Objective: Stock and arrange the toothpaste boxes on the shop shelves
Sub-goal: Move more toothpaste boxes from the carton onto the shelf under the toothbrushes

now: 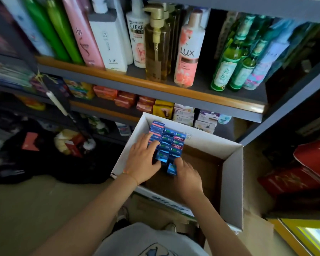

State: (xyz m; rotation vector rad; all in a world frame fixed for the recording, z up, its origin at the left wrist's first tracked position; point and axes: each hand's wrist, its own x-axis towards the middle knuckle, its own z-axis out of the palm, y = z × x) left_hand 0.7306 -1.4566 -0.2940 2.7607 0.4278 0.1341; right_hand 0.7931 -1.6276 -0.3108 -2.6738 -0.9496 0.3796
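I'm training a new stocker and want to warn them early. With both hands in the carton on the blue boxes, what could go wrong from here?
1. The left hand lies flat on the toothpaste boxes while the right hand holds just one; lifting several could let the stack spill.
2. The carton is half empty, so the remaining boxes may topple into the gap.
3. The soap shelf behind looks full; space may be short.

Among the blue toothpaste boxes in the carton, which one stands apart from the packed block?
The single blue box nearest the person, by the right hand. It sits below the packed block, which the left hand touches inside the carton.
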